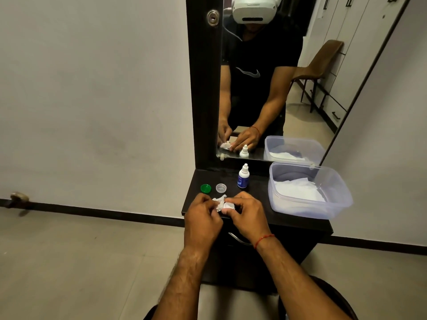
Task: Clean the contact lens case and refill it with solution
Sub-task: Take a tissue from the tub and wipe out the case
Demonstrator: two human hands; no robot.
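Wiping goes on: the left hand [203, 218] pinches a tissue [220, 202], the right hand [247, 215] grips the lens case [228, 207]. Both caps [205, 188] lie off on the counter [254, 192]; the solution bottle [243, 176] stands untouched, so refilling remains.

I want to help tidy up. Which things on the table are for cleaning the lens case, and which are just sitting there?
For the job:
white contact lens case
crumpled white tissue
round green cap
round clear cap
small white dropper bottle with blue label
left hand, right hand

Just lying about:
clear plastic tub with white tissue inside, maybe spares
brown chair in the mirror
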